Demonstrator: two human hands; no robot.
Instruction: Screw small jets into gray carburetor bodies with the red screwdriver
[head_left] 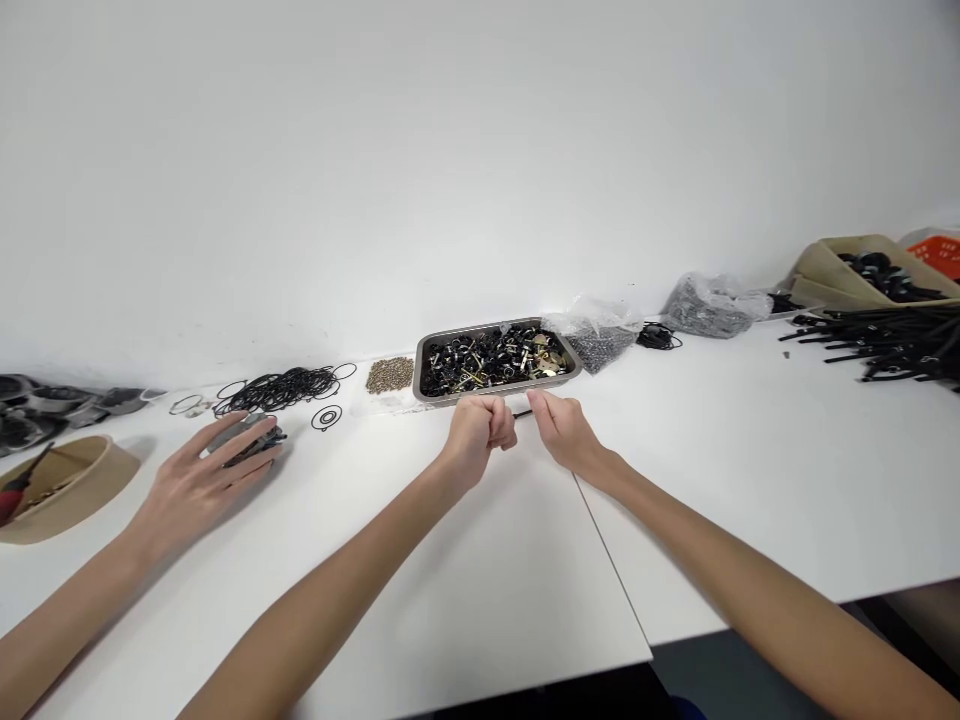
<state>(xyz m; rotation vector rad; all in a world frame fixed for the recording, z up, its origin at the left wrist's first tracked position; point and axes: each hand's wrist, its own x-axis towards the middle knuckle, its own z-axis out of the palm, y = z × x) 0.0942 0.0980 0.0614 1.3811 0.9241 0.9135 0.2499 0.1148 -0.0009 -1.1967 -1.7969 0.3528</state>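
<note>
In the middle of the head view, my left hand (481, 432) is closed in a fist with the thumb folded in. A thin dark rod-like piece (523, 413) spans the short gap to my right hand (559, 428), whose fingers pinch its other end. Most of the piece is hidden inside both hands, so its kind is unclear. Just beyond them lies a metal tray (497, 392) heaped with small black and brass-coloured parts. Both hands are above the white table (450, 580), near its panel seam.
At left, a co-worker's hand (202, 480) covers a grey metal part (259, 440). Nearby are black O-rings (285, 388), brass pieces (390, 375) and a beige bin (97, 485) with a red-handled tool (15, 495). Plastic bags (712, 305), black tubes (892, 345) and another bin (817, 270) stand right.
</note>
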